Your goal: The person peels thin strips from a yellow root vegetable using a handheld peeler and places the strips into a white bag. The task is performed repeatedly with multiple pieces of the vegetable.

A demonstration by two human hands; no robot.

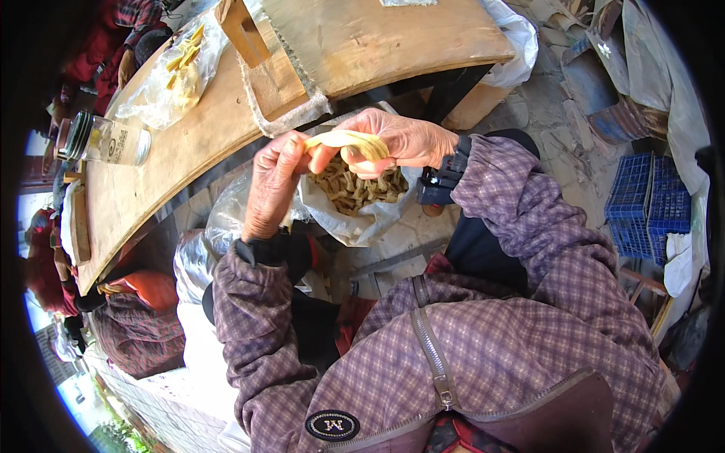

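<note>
Both hands hold a pale yellow, pliable strip (345, 139), bent into a curve between them. My left hand (276, 175) pinches one end between thumb and fingers. My right hand (405, 136) grips the other end, where the strip looks bunched or folded. Below the hands, a white sack (362, 231) with its mouth rolled open holds many small, dry, brownish-yellow pieces (362, 195). My fingers hide part of the strip and the sack's far side.
A curved-edge wooden table (391, 48) bears a cloth-edged wooden frame (277, 107), a plastic bag (207, 76) with yellow strips (186, 56), and a jar (116, 141). Blue plastic crates (648, 204) stand at right. Other people (48, 266) are at far left.
</note>
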